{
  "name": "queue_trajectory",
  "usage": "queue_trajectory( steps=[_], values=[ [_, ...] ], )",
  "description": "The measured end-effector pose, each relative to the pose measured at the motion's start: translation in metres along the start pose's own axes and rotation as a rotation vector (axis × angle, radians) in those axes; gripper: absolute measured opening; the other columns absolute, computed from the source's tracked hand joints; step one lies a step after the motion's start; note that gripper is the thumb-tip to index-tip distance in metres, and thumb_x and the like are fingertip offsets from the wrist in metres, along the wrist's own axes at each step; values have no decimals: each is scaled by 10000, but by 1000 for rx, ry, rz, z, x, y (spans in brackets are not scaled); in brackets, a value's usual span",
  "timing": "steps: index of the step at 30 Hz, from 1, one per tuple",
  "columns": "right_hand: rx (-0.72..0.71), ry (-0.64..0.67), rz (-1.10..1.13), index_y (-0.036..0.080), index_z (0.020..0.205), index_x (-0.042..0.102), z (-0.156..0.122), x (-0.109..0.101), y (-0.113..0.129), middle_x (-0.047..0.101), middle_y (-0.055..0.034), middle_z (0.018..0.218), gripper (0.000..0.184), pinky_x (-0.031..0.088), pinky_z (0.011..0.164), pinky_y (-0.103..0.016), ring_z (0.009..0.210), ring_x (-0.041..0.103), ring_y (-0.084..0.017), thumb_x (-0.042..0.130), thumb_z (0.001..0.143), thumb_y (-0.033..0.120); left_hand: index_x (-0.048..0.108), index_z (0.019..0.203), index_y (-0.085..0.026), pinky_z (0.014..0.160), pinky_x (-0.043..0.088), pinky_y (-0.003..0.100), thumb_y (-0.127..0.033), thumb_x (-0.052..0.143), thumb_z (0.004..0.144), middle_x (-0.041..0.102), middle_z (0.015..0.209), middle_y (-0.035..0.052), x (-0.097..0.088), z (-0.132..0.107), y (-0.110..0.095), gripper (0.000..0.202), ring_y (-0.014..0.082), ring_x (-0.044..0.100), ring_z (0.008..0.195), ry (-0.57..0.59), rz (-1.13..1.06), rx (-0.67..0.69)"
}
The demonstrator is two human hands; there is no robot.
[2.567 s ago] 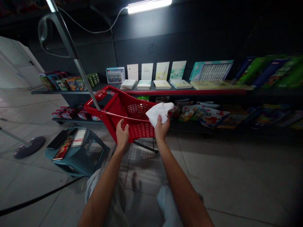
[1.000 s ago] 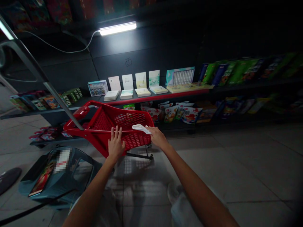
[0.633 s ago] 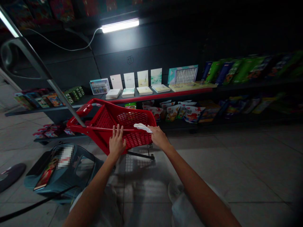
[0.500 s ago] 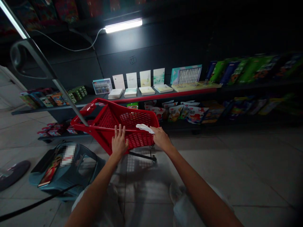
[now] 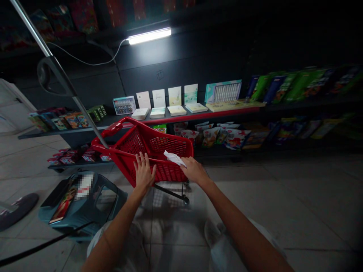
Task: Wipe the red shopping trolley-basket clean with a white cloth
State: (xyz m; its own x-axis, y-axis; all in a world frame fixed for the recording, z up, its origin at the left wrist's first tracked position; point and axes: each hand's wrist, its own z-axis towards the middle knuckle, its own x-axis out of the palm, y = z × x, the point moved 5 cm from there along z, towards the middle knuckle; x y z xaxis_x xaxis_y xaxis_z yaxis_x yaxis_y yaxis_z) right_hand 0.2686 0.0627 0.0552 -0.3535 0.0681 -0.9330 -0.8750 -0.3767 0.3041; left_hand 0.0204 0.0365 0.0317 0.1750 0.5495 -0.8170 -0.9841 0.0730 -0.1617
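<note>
A red plastic shopping cart [image 5: 167,145] with perforated sides stands in front of me, its handle toward the left. My left hand [image 5: 144,172] is open, fingers spread, at the near side of the cart; whether it presses on the side I cannot tell. A crumpled white tissue or cloth [image 5: 173,157] sticks out of my right hand [image 5: 195,170], which is closed around its end. That hand is by the near rim at the cart's right end, and the white piece lies across the rim.
A metal pole [image 5: 85,113] rises from the cart's handle end. At the lower left stands a blue-grey stool [image 5: 104,198]. Behind the cart runs a dark shelf [image 5: 170,118] with books and boxes, with snack bags [image 5: 235,136] below. A lit tube lamp [image 5: 150,36] hangs above.
The view has shifted slightly, so most things sit a little lower and further right. The white piece has moved down a little with my right hand. My left hand stays spread at the cart's side.
</note>
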Motion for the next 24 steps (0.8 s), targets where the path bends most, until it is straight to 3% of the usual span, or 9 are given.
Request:
queue_trajectory(
  steps=[8, 12, 17, 24],
  values=[
    [-36, 20, 79, 182, 1317, 649, -2, 5, 10, 728, -109, 1256, 339, 453, 957, -281, 1159, 660, -225, 491, 1026, 258, 177, 1653, 10, 1305, 177, 634, -476, 417, 1047, 34, 1748, 280, 3, 4, 11, 813, 376, -137, 1623, -22, -137, 12],
    [-25, 42, 105, 194, 1323, 651, -1, 6, 12, 743, -110, 1242, 348, 457, 924, -284, 1116, 693, -227, 467, 1039, 277, 156, 1656, 12, 1311, 162, 626, -505, 417, 1045, 24, 1748, 282, 1, 2, 13, 842, 371, -134, 1626, -20, -149, 3],
    [-7, 84, 83, 192, 1192, 700, 0, 7, 14, 771, -122, 1145, 314, 456, 855, -289, 1032, 728, -249, 458, 1045, 328, 132, 1659, 16, 1316, 186, 579, -546, 417, 1040, 8, 1750, 280, -2, -1, 14, 883, 364, -113, 1630, -18, -164, -21],
    [-156, 71, 123, 193, 1156, 694, -7, 8, 30, 760, -87, 1163, 265, 446, 853, -248, 1050, 712, -210, 481, 1041, 300, 98, 1647, 62, 1283, 273, 589, -647, 399, 1020, 18, 1723, 340, -2, -3, 15, 994, 393, -33, 1636, -23, -137, -151]
  ],
)
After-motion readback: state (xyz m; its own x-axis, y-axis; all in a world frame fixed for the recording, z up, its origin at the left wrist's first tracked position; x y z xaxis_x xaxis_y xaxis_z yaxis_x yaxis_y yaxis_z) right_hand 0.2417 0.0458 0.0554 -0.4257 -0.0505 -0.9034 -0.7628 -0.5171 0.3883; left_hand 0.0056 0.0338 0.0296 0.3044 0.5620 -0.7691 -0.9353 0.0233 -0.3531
